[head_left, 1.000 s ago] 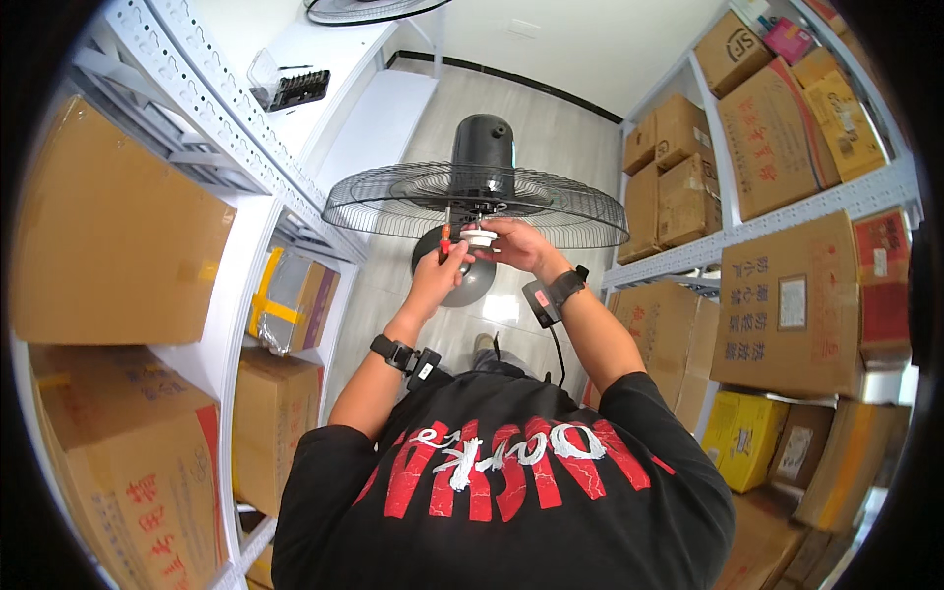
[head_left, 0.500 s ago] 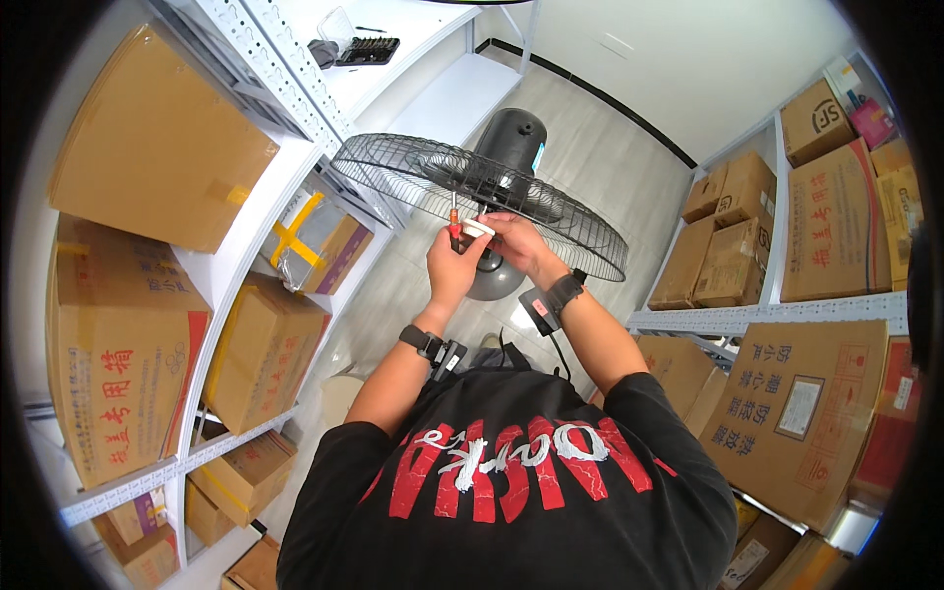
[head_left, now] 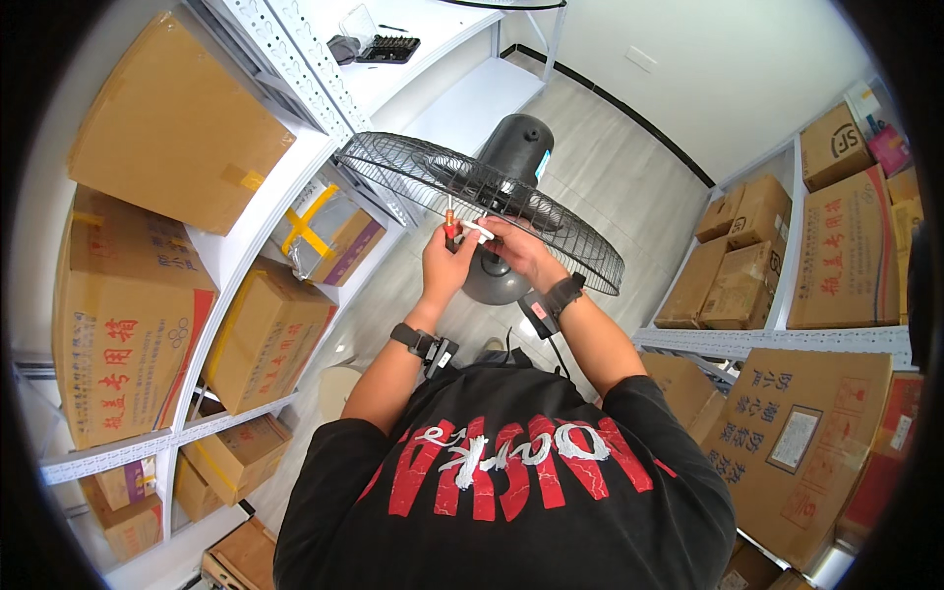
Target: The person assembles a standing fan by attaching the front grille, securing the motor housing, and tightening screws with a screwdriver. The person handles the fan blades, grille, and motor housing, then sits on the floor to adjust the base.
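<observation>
In front of me stands a black pedestal fan, its round wire grille (head_left: 590, 246) tilted and its motor housing (head_left: 517, 144) behind it. My left hand (head_left: 445, 267) is closed around a screwdriver (head_left: 450, 224) with a red and black handle, its shaft pointing up toward the grille. Between both hands lies a small white rod-like part (head_left: 478, 230). The fingers of my right hand (head_left: 521, 252) pinch its right end, and my left fingertips are close against its other end. Just below the hands is the fan's round dark base (head_left: 494, 285) on the floor.
White shelving with cardboard boxes (head_left: 138, 324) lines the left side. More boxes (head_left: 801, 442) fill the right-hand shelves. On the far white shelf sits an open black bit case (head_left: 391, 49) with a clear lid. Grey floor tiles (head_left: 590, 128) run between the shelves.
The whole view has shifted slightly. The white part now slants more steeply down to the right between my fingers. My grip on the screwdriver looks the same.
</observation>
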Demonstrator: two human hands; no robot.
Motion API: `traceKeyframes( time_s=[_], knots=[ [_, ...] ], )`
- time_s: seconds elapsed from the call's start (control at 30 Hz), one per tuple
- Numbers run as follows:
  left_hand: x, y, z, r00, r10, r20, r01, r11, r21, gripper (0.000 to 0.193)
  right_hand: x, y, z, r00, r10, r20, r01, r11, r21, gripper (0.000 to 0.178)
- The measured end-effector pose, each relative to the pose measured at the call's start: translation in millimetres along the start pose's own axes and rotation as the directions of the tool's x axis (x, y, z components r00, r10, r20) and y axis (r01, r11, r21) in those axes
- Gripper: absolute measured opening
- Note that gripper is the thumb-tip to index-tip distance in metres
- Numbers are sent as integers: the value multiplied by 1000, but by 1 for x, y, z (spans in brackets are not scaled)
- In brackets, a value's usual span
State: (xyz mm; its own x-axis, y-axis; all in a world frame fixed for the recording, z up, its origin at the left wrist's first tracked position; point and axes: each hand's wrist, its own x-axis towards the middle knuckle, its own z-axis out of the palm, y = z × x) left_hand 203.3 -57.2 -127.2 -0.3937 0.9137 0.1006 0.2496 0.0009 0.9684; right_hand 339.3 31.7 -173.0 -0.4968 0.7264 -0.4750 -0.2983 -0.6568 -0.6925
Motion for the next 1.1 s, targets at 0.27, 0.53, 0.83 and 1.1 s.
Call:
traceKeyframes(
  time_s=[0.27, 0.53, 0.83, 1.1],
  knots=[
    [-4, 14, -3, 671, 682, 290, -740, 637, 215, 38, -20, -11, 7, 995, -36, 92, 39, 999, -29, 17],
    [-10, -4, -9, 992, 43, 120, -67, 978, 200, 34, -21, -11, 16, 998, -52, -45, 49, 997, -56, 11],
    [-21, 25, -18, 911, 347, 225, -376, 921, 101, 18, -16, -13, 9, 999, -41, -34, 37, 992, -117, 14],
    [-12, -6, -16, 990, -15, 141, 38, 986, -160, 31, -3, -1, 1, 997, -55, -62, 49, 995, -90, 25]
  ],
)
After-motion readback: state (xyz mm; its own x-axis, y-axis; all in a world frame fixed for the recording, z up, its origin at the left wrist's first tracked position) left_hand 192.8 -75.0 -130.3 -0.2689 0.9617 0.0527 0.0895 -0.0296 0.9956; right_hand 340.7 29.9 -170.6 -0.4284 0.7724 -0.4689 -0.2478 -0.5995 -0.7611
